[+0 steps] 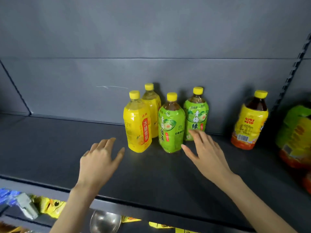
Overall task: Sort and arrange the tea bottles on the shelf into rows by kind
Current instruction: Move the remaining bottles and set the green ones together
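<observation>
On the dark shelf (50,145) stand two yellow pear-drink bottles, one in front (137,125) and one behind it (152,111). Right of them are two green-labelled plum green tea bottles, a front one (170,125) and a rear one (196,115). Farther right stands a dark tea bottle with a yellow and orange label (249,121). My left hand (99,160) hovers with spread fingers just left of the front yellow bottle, holding nothing. My right hand (205,152) reaches with straight fingers beside the front green bottle, in front of the rear one.
At the right edge a blurred pack of green and orange labelled bottles (296,137) sits on the shelf. A slotted upright (292,71) runs up the right side. Below the shelf lip lie yellow snack packets (48,207) and a metal bowl (105,222).
</observation>
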A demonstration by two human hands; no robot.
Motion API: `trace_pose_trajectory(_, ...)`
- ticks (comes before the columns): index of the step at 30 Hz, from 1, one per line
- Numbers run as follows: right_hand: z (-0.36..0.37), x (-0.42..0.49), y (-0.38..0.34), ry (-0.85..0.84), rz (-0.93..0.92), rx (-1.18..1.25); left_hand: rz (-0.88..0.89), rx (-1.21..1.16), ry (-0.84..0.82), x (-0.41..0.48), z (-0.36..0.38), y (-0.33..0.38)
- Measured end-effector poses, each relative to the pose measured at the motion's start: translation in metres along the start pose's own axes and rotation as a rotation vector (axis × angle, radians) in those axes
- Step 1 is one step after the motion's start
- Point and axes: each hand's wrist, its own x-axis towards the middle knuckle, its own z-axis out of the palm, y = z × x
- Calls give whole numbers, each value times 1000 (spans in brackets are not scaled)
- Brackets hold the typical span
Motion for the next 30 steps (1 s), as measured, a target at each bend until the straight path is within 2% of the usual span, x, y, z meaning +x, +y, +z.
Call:
trace_pose_trajectory(7, 14, 46, -33, -6, 127, 122, 24, -116, -92, 61, 21, 10)
trace_pose_trajectory(11, 36, 65, -40, 43, 200, 344, -86, -450, -208, 74, 44, 29)
trace_pose_trajectory(13, 48, 71, -43, 83, 249, 527, -145, -646, -182, 77, 57, 35)
trace_pose_trajectory(16, 58, 72, -44, 147, 276, 621, -204, -822, -101, 75, 62, 38)
trace_pose_trajectory(22, 49, 49, -41, 143, 266, 691, -191, -920, -81, 58, 59, 31)
trace_pose_trajectory(30, -1, -29, -54, 101, 309, 775, -209, -1146, -168, 4, 45, 36)
